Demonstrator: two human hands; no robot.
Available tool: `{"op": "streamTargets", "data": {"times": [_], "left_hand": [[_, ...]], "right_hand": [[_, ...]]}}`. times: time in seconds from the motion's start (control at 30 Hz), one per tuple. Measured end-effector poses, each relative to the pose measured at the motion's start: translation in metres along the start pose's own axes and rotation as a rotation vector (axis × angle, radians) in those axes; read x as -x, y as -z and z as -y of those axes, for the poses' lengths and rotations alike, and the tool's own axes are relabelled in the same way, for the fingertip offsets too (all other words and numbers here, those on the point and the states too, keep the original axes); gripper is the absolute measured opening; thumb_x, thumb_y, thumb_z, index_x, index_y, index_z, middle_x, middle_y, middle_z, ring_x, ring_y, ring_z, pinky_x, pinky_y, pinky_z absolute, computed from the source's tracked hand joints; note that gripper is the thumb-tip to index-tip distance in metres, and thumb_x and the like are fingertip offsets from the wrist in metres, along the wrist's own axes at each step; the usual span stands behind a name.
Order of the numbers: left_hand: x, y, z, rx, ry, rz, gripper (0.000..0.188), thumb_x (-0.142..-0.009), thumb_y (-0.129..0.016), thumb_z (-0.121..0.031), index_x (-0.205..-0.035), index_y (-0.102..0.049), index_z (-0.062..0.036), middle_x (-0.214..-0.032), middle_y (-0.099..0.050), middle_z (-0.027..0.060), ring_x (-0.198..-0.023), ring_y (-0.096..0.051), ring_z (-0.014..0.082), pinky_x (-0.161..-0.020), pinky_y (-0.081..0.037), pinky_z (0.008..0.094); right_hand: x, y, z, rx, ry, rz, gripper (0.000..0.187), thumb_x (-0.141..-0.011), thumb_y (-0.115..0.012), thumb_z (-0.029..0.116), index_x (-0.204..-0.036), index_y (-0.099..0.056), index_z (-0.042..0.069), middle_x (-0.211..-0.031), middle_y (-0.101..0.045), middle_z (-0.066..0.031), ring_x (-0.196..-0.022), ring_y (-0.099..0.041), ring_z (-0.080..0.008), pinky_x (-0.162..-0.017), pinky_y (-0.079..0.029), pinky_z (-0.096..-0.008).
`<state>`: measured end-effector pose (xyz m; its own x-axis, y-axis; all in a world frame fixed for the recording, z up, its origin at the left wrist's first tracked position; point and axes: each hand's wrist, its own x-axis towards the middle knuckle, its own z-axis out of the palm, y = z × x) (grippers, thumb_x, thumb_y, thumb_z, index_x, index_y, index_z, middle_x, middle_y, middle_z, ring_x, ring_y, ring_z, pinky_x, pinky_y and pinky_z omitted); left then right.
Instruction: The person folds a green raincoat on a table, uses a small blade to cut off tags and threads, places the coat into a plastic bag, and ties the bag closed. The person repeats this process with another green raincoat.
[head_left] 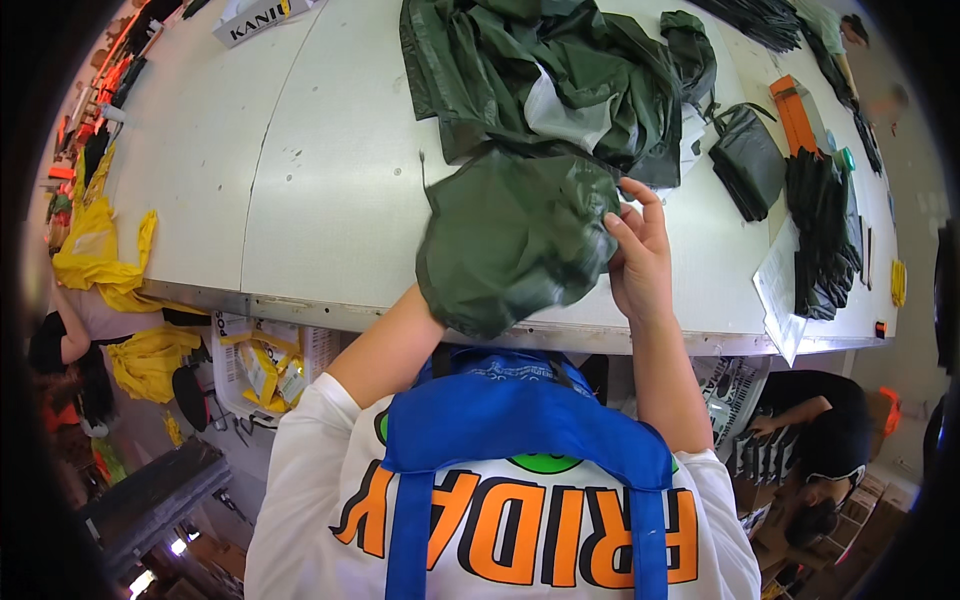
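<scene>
Head view, worktable stock, itemised.

1. Dark-green, rounded, thin plastic-like piece (515, 240) — raised over near edge of pale, seamed tabletop (330, 200), centre; lower rim blurred.
2. L. hand: covered by item 1 past the wrist (428, 308); finger state can't be told.
3. R. hand (642, 235): fingers bent, thumb & forefinger close together at R edge of item 1; whether pinched tight, can't tell.
4. Large crumpled heap of glossy dark-green sheeting (540, 50), just beyond item 1, w/ white patch (565, 112) showing; contact w/ item 1 unclear.
5. Folded dark-green pouch w/ thin strap (748, 160), R of heap.
6. Orange-and-white box (797, 112), far R; black bunched material (822, 235) nearer, w/ clear plastic sheet (778, 275) beside it, hanging over table edge.
7. Bright-yellow limp material (95, 240), far L end.
8. White plastic crate (225, 370) w/ yellow packs (262, 372), below table, L.
9. Co-worker in black top (835, 400), lower R.
</scene>
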<state>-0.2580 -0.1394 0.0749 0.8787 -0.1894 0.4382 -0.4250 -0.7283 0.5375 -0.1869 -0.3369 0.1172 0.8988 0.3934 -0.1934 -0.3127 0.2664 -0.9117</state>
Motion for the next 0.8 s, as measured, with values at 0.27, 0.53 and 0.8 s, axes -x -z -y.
{"op": "streamTargets", "data": {"times": [0.27,0.53,0.8], "left_hand": [[-0.014,-0.025,-0.031,1.512,0.447,-0.386,0.043,-0.083,-0.062,-0.021,-0.123,-0.055,-0.0075,-0.123,-0.056,0.0124,-0.106,-0.055,0.0277,-0.089,-0.044,0.0378],[-0.009,-0.012,-0.005,1.575,0.563,-0.24,0.045,-0.084,-0.063,-0.022,-0.125,-0.053,-0.0069,-0.123,-0.056,0.0119,-0.101,-0.055,0.0248,-0.084,-0.045,0.0362],[0.014,0.007,0.022,1.658,0.736,-0.418,0.047,-0.085,-0.063,-0.023,-0.127,-0.052,-0.0063,-0.122,-0.056,0.0115,-0.096,-0.056,0.0218,-0.078,-0.047,0.0346]], "right_hand": [[0.0,-0.002,0.002,0.454,0.384,0.07,0.026,-0.096,-0.046,0.014,-0.11,-0.059,-0.004,-0.102,-0.06,-0.0097,-0.093,-0.052,-0.0159,-0.086,-0.04,-0.0278],[-0.007,0.033,-0.016,0.633,0.374,0.044,0.028,-0.095,-0.05,0.018,-0.112,-0.06,-0.002,-0.11,-0.061,-0.0139,-0.106,-0.054,-0.0207,-0.096,-0.038,-0.0316],[-0.009,0.179,-0.118,1.899,-0.047,-0.267,0.075,-0.091,-0.048,0.049,-0.145,-0.024,0.001,-0.152,-0.018,-0.022,-0.142,-0.01,-0.0401,-0.111,-0.009,-0.0579]]}}
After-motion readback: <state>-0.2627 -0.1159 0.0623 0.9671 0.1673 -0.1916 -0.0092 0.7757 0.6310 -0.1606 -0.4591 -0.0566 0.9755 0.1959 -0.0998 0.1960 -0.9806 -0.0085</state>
